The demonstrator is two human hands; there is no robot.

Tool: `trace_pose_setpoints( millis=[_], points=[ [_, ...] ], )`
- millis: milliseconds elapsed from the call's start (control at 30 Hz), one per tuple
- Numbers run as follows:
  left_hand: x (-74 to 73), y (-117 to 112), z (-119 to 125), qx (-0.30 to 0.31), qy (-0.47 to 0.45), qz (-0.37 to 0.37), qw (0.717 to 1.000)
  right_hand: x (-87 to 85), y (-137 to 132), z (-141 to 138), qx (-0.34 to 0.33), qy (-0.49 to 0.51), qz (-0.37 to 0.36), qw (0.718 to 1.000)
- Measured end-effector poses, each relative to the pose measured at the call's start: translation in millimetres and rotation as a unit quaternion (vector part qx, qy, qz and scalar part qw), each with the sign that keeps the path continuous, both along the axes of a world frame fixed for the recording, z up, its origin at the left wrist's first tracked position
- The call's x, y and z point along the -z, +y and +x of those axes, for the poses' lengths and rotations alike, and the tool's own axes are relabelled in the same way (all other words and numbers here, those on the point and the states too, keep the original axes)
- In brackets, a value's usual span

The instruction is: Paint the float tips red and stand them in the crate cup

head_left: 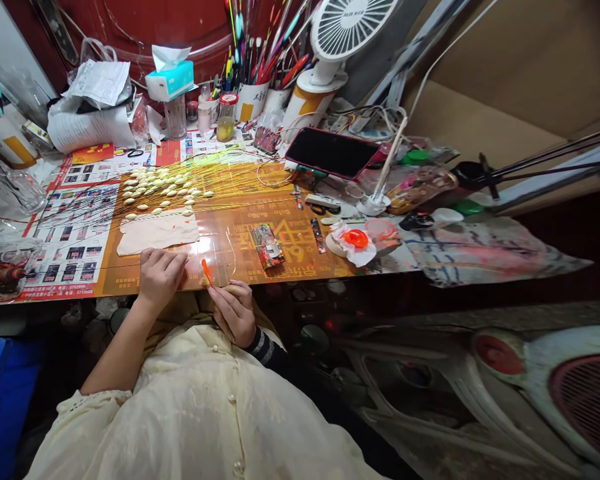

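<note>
My left hand (161,277) is closed in a pinch at the table's front edge, beside a pale cloth (157,233). A thin dark rod runs out leftward from its fingers; its other end is hard to make out. My right hand (235,310) is closed around a slim brush-like tool with a bright orange tip (207,271), which points up and away from me. The tool's handle is hidden in the fingers. Beyond the cloth lie many cream oval floats (165,190) on thin stems, with yellow-green ends fanning to the right.
A paint-stained block (267,247) lies right of my hands. Further right is an orange paint dish (356,239) on white tissue. A phone (333,152), a white fan (353,27), a tissue box (170,81) and a lidded jar (227,119) stand along the back.
</note>
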State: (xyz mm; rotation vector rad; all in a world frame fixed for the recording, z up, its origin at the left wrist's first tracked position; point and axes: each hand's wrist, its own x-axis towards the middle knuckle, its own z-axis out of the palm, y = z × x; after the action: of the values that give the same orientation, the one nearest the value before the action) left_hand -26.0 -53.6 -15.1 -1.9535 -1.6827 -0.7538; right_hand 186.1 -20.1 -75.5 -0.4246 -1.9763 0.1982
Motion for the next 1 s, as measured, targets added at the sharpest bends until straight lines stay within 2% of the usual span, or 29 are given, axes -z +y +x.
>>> trace_pose_setpoints(
  millis=[400, 633, 1000],
  points=[
    [-1.3, -17.3, -18.2, -0.02, -0.003, 0.016, 1.0, 3.6, -4.4, -10.1, -0.027, -0.017, 0.023, 0.999],
    [0.8, -19.0, -20.7, -0.02, -0.008, 0.014, 1.0, 10.9, -7.1, -21.4, -0.005, -0.035, 0.02, 0.999],
    [2.1, -19.7, -20.7, -0.021, -0.01, 0.01, 1.0, 6.9, -9.5, -26.2, 0.026, -0.055, 0.028, 0.998]
  ],
)
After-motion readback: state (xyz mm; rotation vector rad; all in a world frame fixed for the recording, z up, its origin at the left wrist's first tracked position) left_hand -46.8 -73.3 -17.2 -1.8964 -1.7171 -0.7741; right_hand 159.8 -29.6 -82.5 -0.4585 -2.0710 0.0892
